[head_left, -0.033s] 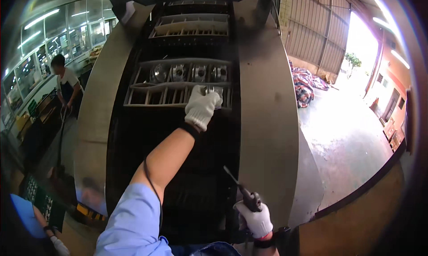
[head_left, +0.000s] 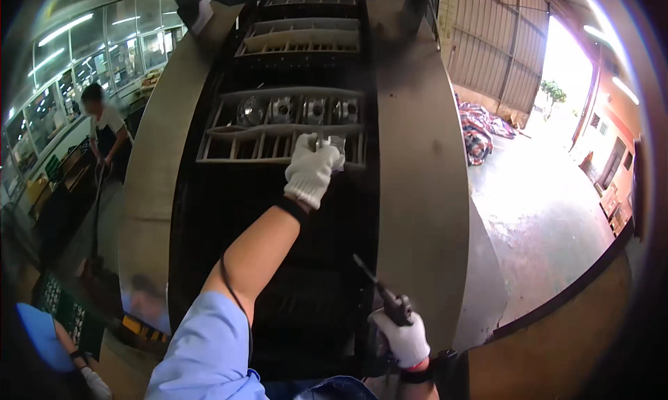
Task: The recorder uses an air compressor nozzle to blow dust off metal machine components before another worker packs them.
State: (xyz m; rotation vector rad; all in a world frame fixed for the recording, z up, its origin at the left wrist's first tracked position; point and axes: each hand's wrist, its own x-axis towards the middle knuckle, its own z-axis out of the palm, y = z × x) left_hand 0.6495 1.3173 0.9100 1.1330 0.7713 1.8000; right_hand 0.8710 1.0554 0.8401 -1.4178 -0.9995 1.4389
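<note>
My left hand point(head_left: 309, 169), in a white knit glove, reaches forward and is closed on a shiny metal piston point(head_left: 334, 148) at the front row of a divided rack point(head_left: 271, 130). Behind it, several more metal pistons point(head_left: 315, 111) sit in the rack's back row. The left part of the front row shows bare slots between dividers. Low on the right, my gloved right hand point(head_left: 406, 340) grips a dark air blow gun point(head_left: 396, 308). Its thin nozzle points up and left, apart from the rack.
The rack rides on a dark conveyor point(head_left: 271, 261) between pale metal side panels point(head_left: 421, 191). Another divided rack point(head_left: 303, 41) lies farther up. A co-worker point(head_left: 109, 128) stands at left with a long handle. A blue sleeve point(head_left: 42, 337) shows lower left; striped sacks point(head_left: 476, 132) lie right.
The whole view has shifted slightly. My left hand stays closed on the piston, and the blow gun remains in my right hand, its nozzle slightly higher in view.
</note>
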